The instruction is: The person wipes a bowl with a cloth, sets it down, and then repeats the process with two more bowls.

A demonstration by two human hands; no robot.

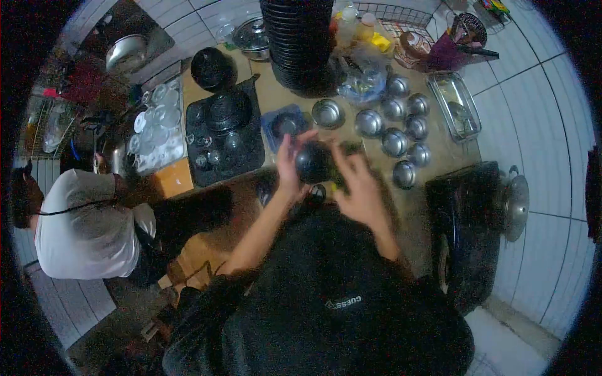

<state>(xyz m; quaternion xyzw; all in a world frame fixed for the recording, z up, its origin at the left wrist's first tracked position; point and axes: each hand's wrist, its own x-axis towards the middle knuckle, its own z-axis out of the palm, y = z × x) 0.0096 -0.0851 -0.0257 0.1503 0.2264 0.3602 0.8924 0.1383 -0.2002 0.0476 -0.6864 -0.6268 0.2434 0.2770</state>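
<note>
My left hand (289,170) grips a round black bowl (312,163) by its left side, in front of my chest at the table's near edge. To the right of the bowl, my right hand (361,190) has its fingers stretched out and apart, slightly blurred, with fingertips close to the bowl's rim. A bit of yellow-green shows between the right hand and the bowl. Just beyond my hands lies a blue tray or cloth (271,133) with a dark dish (287,124) on it. A round metal tin (328,114) stands behind the bowl.
Several metal tins (395,143) stand at right, beside a glass dish (467,125). A tall stack of black bowls (298,47) rises at the back. A black mat (252,153) holds glassware at left. A person in a white shirt (88,225) is further left. A black appliance (464,232) is near right.
</note>
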